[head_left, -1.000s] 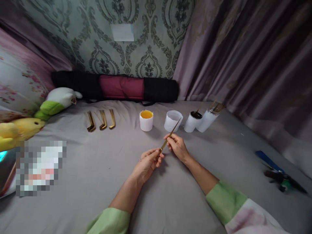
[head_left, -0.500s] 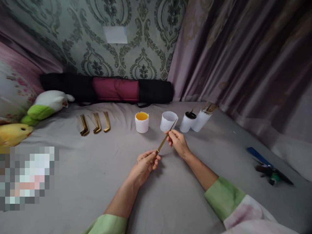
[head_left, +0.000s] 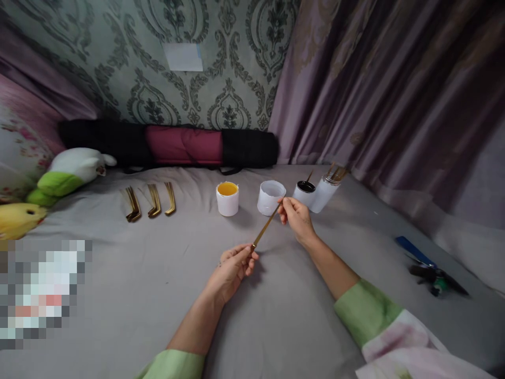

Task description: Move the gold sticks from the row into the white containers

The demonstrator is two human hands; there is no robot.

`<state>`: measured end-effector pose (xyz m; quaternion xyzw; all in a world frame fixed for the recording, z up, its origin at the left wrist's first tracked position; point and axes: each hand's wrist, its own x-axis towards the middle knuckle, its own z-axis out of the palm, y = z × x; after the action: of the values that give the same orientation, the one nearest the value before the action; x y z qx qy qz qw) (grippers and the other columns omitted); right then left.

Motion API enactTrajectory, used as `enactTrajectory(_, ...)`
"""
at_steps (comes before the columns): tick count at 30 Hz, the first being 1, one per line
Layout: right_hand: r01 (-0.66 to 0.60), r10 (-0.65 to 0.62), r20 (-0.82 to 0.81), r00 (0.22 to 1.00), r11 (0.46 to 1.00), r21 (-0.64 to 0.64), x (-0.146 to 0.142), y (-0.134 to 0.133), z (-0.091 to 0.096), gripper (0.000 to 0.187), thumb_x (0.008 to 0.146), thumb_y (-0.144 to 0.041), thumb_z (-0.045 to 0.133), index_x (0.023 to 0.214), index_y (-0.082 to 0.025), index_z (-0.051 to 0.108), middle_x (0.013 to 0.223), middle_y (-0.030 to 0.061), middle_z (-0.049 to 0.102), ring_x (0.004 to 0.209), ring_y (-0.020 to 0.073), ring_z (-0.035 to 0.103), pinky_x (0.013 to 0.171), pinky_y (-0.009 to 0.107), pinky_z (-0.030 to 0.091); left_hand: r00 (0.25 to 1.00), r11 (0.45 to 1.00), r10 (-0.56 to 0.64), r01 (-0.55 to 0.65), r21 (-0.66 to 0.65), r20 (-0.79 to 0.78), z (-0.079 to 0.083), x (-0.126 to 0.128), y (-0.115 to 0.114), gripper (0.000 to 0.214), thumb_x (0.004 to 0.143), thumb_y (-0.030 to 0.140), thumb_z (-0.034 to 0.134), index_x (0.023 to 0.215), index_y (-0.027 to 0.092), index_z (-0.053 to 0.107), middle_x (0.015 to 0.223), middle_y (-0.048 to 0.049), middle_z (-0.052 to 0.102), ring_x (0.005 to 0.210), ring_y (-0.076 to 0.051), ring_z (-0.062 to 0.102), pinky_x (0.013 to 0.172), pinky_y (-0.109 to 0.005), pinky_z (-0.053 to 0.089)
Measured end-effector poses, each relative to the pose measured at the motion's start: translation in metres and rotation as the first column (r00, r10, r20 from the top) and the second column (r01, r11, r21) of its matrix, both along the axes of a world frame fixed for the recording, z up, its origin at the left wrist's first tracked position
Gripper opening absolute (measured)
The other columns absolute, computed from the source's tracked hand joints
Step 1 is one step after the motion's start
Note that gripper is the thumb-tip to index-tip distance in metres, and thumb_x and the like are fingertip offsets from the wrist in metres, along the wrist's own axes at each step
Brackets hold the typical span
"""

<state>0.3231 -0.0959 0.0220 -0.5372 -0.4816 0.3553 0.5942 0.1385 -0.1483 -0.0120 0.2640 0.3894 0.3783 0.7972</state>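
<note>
Stretched slantwise between my hands is a thin golden-brown strip point(head_left: 267, 227). My left hand point(head_left: 236, 266) pinches its lower end between thumb and fingers. Around its upper end the fingertips of my right hand point(head_left: 298, 218) are closed, in front of the cups. Just behind the right hand stand a white tub point(head_left: 270, 204) with a pale inside and a white container point(head_left: 303, 197) with dark content and a thin stick in it. A white tub with yellow content point(head_left: 228, 205) is further left. Three bunches of bent golden strips point(head_left: 154, 202) lie at the left.
A taller white container point(head_left: 325, 195) holds several brown sticks at the right. A blue-handled tool point(head_left: 416, 251) lies beside dark items on the grey sheet point(head_left: 276, 326). Plush toys point(head_left: 65, 179) sit at the left. A black and maroon roll point(head_left: 183, 145) lies along the wall.
My right hand has slid up and right along the strip to its far end, covering the tip that stuck out before. The left hand keeps its hold. The view has shifted slightly.
</note>
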Motion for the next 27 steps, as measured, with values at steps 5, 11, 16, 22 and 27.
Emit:
enactTrajectory(5,0.02,-0.021,0.007,1.0,1.0,0.013,0.005,0.003,0.005,0.034,0.077,-0.048,0.046,0.081,-0.016,0.057,0.061,-0.0013,0.051,0.042,0.0049,0.042,0.036,0.017,0.033,1.0,1.0,-0.004,0.004,-0.003,0.007,0.0,-0.001,0.0,0.022,0.071,0.02,0.061,0.089,0.009,0.056,0.067,-0.0043,0.058,0.049,-0.006,0.048,0.041,-0.017,0.033)
enactTrajectory(11,0.022,-0.023,0.024,0.999,0.999,0.023,0.009,0.004,0.01,0.034,0.076,-0.048,0.046,0.081,-0.016,0.057,0.061,-0.0011,0.051,0.042,0.005,0.042,0.036,0.017,0.033,1.0,1.0,-0.005,0.005,0.002,0.021,-0.001,-0.001,0.0,0.021,0.072,0.02,0.06,0.09,0.009,0.056,0.068,-0.0047,0.058,0.049,-0.006,0.048,0.042,-0.017,0.034)
enactTrajectory(16,0.038,-0.038,0.045,0.998,0.999,-0.002,0.011,0.003,0.013,0.035,0.074,-0.049,0.048,0.08,-0.016,0.056,0.061,-0.0005,0.051,0.043,0.005,0.042,0.036,0.017,0.034,1.0,1.0,-0.004,0.004,0.013,0.031,-0.002,-0.001,0.0,0.021,0.073,0.02,0.06,0.09,0.009,0.056,0.068,-0.005,0.057,0.05,-0.006,0.048,0.042,-0.017,0.034)
enactTrajectory(22,0.028,-0.028,0.035,0.999,1.0,0.006,0.013,0.002,0.013,0.032,0.074,-0.048,0.05,0.078,-0.016,0.056,0.06,-0.0013,0.051,0.042,0.0048,0.042,0.035,0.017,0.033,1.0,1.0,-0.003,0.003,0.021,0.027,-0.002,-0.001,0.0,0.022,0.073,0.02,0.06,0.09,0.008,0.055,0.069,-0.0055,0.057,0.051,-0.006,0.049,0.043,-0.017,0.035)
enactTrajectory(27,0.025,-0.025,0.037,0.999,1.0,0.009,0.014,0.002,0.012,0.032,0.075,-0.047,0.049,0.078,-0.016,0.055,0.06,-0.0013,0.051,0.042,0.0046,0.042,0.035,0.017,0.033,1.0,1.0,0.005,-0.006,0.012,0.025,-0.001,-0.002,0.0,0.02,0.073,0.019,0.06,0.089,0.008,0.056,0.069,-0.0052,0.058,0.05,-0.006,0.049,0.043,-0.017,0.036)
